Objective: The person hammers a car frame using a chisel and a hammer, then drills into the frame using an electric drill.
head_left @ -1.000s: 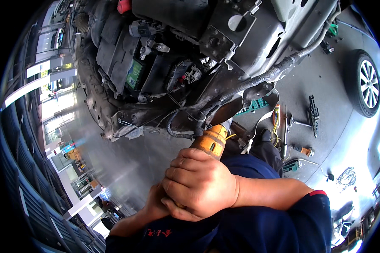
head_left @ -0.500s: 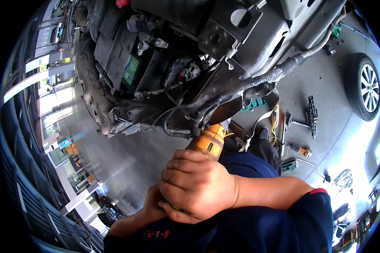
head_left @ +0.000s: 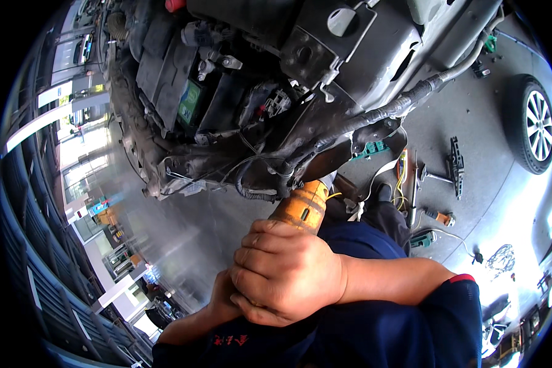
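Observation:
My right hand is closed around the back of a yellow power tool with a dark band and a slot in its barrel-shaped body. Behind and below it, my left hand is closed at the rear of the same tool, its fingers mostly covered by the right. The tool points away from me, under the front of a stripped car body. Its front end goes out of sight beside the dark metal, so contact there cannot be made out. Loose wires hang just above it.
The open engine bay holds a battery with a green label. To the right, a wheel, a dark metal part, an orange power tool, a green tool and cables lie on the floor. Someone's shoe shows beyond my arms.
The view has shifted slightly. Both hands stay on the yellow power tool, with no clear movement of it against the car body.

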{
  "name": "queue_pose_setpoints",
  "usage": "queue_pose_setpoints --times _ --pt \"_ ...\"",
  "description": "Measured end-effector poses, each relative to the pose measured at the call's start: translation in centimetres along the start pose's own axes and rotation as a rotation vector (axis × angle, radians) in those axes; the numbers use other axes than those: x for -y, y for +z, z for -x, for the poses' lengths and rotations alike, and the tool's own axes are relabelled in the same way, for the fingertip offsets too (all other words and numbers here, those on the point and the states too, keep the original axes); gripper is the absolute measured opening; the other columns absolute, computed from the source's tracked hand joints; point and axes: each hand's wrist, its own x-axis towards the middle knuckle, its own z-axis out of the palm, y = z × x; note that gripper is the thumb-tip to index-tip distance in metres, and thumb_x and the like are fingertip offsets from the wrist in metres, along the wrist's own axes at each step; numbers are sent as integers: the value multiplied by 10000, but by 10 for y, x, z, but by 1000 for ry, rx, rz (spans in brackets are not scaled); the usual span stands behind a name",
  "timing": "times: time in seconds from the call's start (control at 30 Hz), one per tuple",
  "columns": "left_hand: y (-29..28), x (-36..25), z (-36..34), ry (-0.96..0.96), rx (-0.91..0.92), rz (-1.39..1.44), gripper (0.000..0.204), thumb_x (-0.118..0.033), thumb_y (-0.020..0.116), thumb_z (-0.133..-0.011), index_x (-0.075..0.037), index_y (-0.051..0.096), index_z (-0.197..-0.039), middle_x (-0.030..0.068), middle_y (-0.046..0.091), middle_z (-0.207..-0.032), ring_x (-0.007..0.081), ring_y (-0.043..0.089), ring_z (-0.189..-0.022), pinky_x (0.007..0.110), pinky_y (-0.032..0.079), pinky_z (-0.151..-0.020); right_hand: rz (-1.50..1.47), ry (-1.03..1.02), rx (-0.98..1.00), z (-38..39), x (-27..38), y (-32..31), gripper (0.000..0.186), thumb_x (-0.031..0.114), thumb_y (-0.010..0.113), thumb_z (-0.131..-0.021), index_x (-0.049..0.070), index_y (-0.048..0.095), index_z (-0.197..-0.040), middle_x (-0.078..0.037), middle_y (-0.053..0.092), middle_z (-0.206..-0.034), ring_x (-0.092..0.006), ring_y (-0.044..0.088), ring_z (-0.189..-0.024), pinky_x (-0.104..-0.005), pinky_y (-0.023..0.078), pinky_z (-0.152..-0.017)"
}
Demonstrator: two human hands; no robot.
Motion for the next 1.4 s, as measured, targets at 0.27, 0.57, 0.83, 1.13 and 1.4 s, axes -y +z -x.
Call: queue_pose_setpoints --times 0.27,0.57,0.83,1.13,1.4 --pt "0 -6 -3 8 -32 -1 389 -322 801 -802 -97 666 -1089 125 737 -1029 305 729 -1003 407 595 -811 -11 -18 12 -3 -1 0 264 281 739 -764 33 695 -843 -127 691 -879 -299 698 -826 -425 560 -867" --pt "-1 -16 -3 8 -52 -12 392 -314 797 -808 -95 664 -1105 128 734 -1045 303 726 -1018 406 595 -821 -42 -15 12 0 -1 -1 273 286 743 -770 32 687 -850 -135 688 -894 -308 697 -833 -425 563 -862" --pt "3 -24 -6 -4 -66 7 396 -307 793 -813 -93 662 -1119 131 731 -1060 301 724 -1032 404 594 -830 -35 -25 25 -2 -1 -4 277 294 747 -781 37 694 -871 -128 692 -906 -306 700 -843 -430 564 -877" --pt "3 -28 -6 -21 -46 5 400 -300 789 -819 -91 659 -1134 134 727 -1076 298 721 -1047 403 594 -841 -31 -19 57 -3 -1 -3 289 309 747 -790 39 697 -880 -128 697 -909 -301 707 -854 -419 561 -885" --pt "3 -29 -5 -25 -27 -2 403 -293 785 -824 -89 657 -1148 137 724 -1091 296 719 -1060 402 593 -850 -45 -18 45 -2 -3 -6 276 299 747 -790 39 702 -870 -124 695 -899 -301 705 -844 -422 563 -878"
